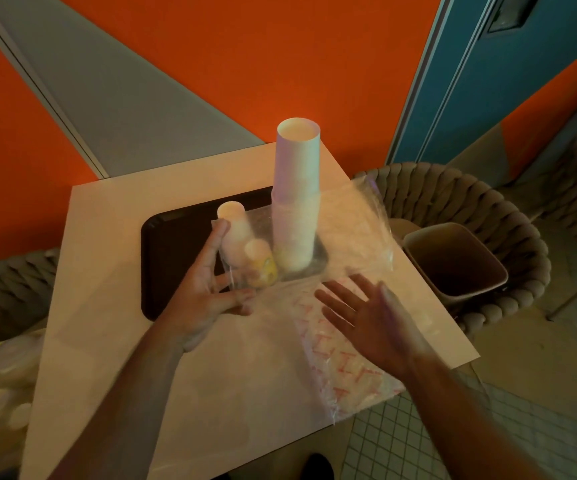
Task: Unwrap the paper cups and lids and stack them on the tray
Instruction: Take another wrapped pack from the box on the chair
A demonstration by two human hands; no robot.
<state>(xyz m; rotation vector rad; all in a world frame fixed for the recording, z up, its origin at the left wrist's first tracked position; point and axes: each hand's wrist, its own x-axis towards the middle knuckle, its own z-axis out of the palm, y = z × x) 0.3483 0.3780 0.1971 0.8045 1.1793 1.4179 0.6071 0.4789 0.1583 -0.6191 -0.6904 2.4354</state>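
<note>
A tall stack of white paper cups (296,192) stands upright on the right end of the dark tray (172,247). Left of it stand two shorter white stacks (237,230), still inside thin clear wrap. My left hand (207,289) is spread open around the base of those short stacks, with its fingers touching the wrap. My right hand (370,317) hovers flat and open, fingers apart, over a clear plastic wrapper with red print (342,379) that lies on the table. More clear plastic (360,230) drapes to the right of the tall stack.
The tray sits on a small square white table (107,306). A brown bin (453,261) stands on a woven chair (509,220) to the right. Another woven chair (6,285) and a white bag (3,386) are at the left. Orange wall lies behind.
</note>
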